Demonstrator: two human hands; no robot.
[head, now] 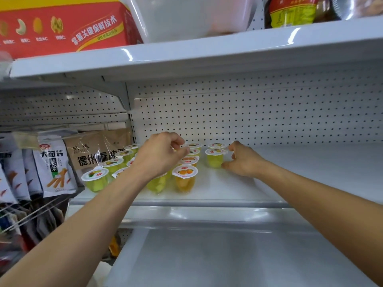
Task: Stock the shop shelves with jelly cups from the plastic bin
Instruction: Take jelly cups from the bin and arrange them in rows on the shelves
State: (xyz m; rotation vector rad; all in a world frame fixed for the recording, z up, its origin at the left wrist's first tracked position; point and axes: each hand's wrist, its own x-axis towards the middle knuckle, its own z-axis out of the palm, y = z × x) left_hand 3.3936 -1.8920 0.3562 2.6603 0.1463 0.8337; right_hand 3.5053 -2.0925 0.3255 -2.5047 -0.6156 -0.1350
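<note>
- Closest up is the lower shelf (228, 257), straight below the orange jelly cup (185, 180), which I'll use as my reference for everything.
- That orange cup sits near the front of the middle shelf (310, 162), with a bunch of yellow-green jelly cups (113, 164) to its left and more behind it.
- Right hand (242, 160) is right of the orange cup and a bit further back. Its fingers (224, 165) are curled round a green cup (214, 160) standing on the shelf, one low by the base and the rest up at the lid.
- Left hand (161, 155) hovers just behind-left of the orange cup, over the bunch. Fingers are curled in tight, but honestly can't tell if they're pinching a lid or nothing.
- Clear plastic bin (192, 19) is way above the orange cup, up on the top shelf.
- My take: the green cup looks like the start of a new column to the right of the orange one, so nudge it square with the cup behind it, flat on its base.
- Those lids look flimsy, so I'd grip the wall and not the rim.
- I'd also mind that left wrist, since it could clip the front cups off the edge.
</note>
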